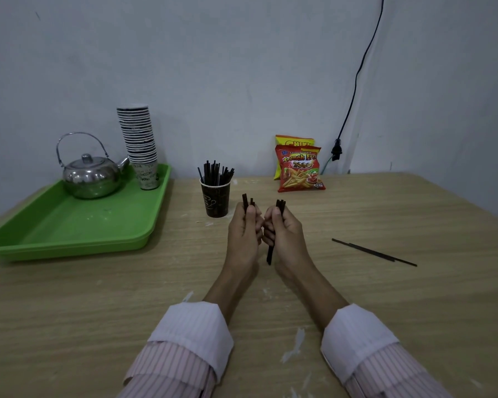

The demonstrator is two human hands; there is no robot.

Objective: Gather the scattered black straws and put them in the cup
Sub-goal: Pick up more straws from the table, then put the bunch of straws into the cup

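Note:
A dark paper cup [216,200] stands on the wooden table [98,297], with several black straws [215,175] sticking up out of it. My left hand [244,225] is closed around a few black straws whose tips [245,200] poke above my fingers, just right of the cup. Beside it and almost touching, my right hand [282,225] grips another small bundle of black straws [270,251], held upright with ends showing above and below the fist. Two black straws [374,252] lie loose on the table to the right.
A green tray [55,234] at the left holds a steel kettle [91,175] and a tall stack of paper cups [140,142]. Two snack bags [299,168] lean against the back wall. A black cable [357,81] hangs down to a plug [336,152].

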